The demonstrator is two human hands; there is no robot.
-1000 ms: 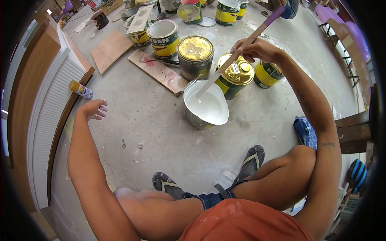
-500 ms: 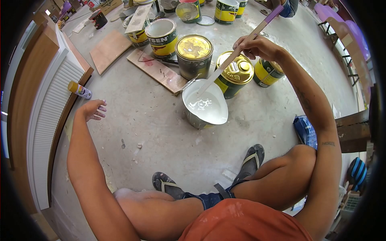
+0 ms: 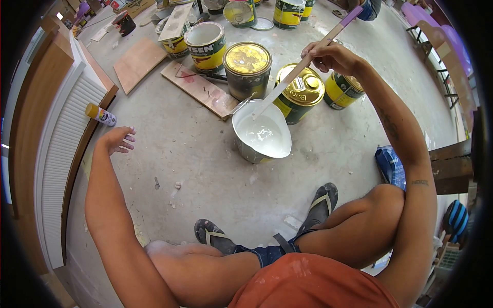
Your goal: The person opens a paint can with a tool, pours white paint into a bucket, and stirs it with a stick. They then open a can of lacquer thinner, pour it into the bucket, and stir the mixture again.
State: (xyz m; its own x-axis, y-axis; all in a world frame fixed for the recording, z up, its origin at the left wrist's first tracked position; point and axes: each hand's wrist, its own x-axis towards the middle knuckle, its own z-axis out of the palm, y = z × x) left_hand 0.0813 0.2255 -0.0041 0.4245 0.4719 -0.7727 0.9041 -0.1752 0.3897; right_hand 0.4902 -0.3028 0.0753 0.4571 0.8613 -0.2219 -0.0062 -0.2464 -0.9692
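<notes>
My right hand [image 3: 331,57] grips a long wooden stir stick [image 3: 288,82] with a purple upper end. The stick slants down to the left, its lower end in the white paint inside a bent-rimmed can [image 3: 251,152]. My left hand [image 3: 121,140] is held out over the floor at the left with its fingers apart, holding nothing. A spray can [image 3: 101,115] with a yellow cap is just beyond it. Behind the paint can are a closed can with a gold lid [image 3: 304,87] and another with a paint-stained yellow lid [image 3: 247,59].
A narrow board [image 3: 197,88] and a wider board [image 3: 138,65] lie on the concrete floor. An open paint can [image 3: 205,51] and several others stand at the back. A ribbed white panel [image 3: 64,154] runs along the left. A blue bag [image 3: 391,167] lies by my right knee.
The stir stick and my right hand have shifted very slightly, and the ripples on the white paint look different. My left hand has stayed in place.
</notes>
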